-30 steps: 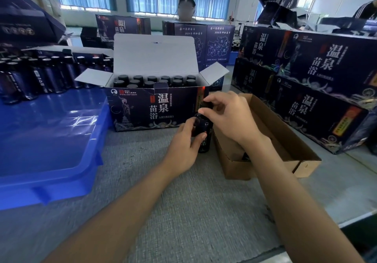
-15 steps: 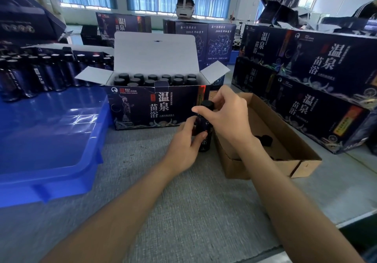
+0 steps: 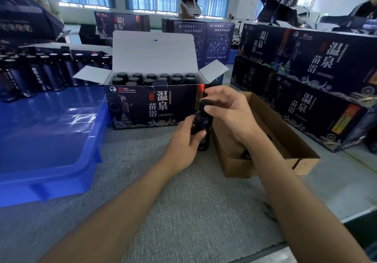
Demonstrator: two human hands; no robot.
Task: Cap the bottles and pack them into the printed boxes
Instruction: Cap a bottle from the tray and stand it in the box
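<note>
1. Two hands meet over one bottle [image 3: 203, 123] near the middle of the scene. The left hand [image 3: 183, 140] grips its body, thumb on the near side and fingers curled round the far side.
2. The right hand [image 3: 230, 111] pinches a cap [image 3: 205, 102] between thumb and forefinger, with the other fingers spread loosely above.
3. The cap sits directly over the bottle's neck; whether it touches the mouth cannot be told.
4. The bottle stands upright on the grey table mat [image 3: 163, 211], just in front of the right near corner of the open printed box [image 3: 142, 107] and just left of the brown cardboard tray [image 3: 234, 167].
5. The bottle is small and dark, nearly black, with a slim body and a label with pale print low on its side. Much of it is hidden by the left hand.
6. The cap is black, round and low.
7. The printed box is dark blue with large pale characters on its front, its white lid flap raised behind and its side flaps spread. Rows of capped bottles [image 3: 151, 78] fill it.
8. To the left lies a blue plastic tray [image 3: 51, 140], and behind it stands a row of dark bottles [image 3: 51, 69].
9. On the right, closed printed boxes [image 3: 326, 69] are stacked.
10. Far behind, a person wearing a white headset [image 3: 188, 5] stands by more boxes.
</note>
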